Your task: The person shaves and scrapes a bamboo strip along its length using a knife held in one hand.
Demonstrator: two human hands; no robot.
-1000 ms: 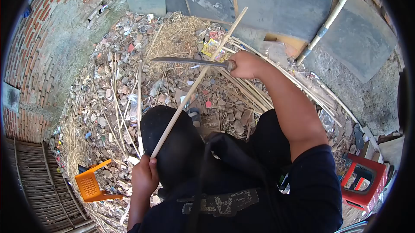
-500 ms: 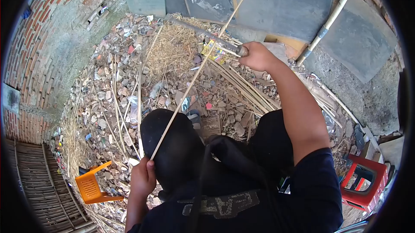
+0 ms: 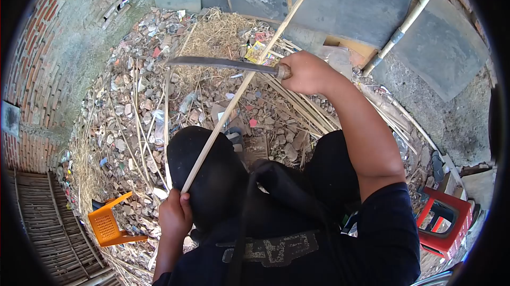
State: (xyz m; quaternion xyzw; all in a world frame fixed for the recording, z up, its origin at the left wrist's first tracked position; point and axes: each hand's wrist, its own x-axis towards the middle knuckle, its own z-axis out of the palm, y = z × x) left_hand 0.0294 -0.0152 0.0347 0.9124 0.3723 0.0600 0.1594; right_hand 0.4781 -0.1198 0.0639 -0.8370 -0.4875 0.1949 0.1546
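Observation:
My left hand (image 3: 175, 215) is closed round the lower end of a long, pale wooden strip (image 3: 226, 113), beside my left knee. The strip slants up and away to the right, across the black-clad knee. My right hand (image 3: 305, 73) grips the handle of a long machete (image 3: 218, 63). Its dark blade points left and crosses the strip's upper half, close to the handle. Whether blade and strip touch is hard to tell.
Rubble (image 3: 127, 121) with dry straw (image 3: 218, 33) covers the ground. More strips (image 3: 300, 108) lie beyond my knees. An orange plastic chair (image 3: 105, 226) is at the left, a red stool (image 3: 446, 222) at the right. A pale pipe (image 3: 411, 18) leans by the far wall.
The machete first swung away up the strip, its tip pointing up-left, then came back to lie level across it. The strip turned from its narrow edge to a wider face. The view shifted slightly.

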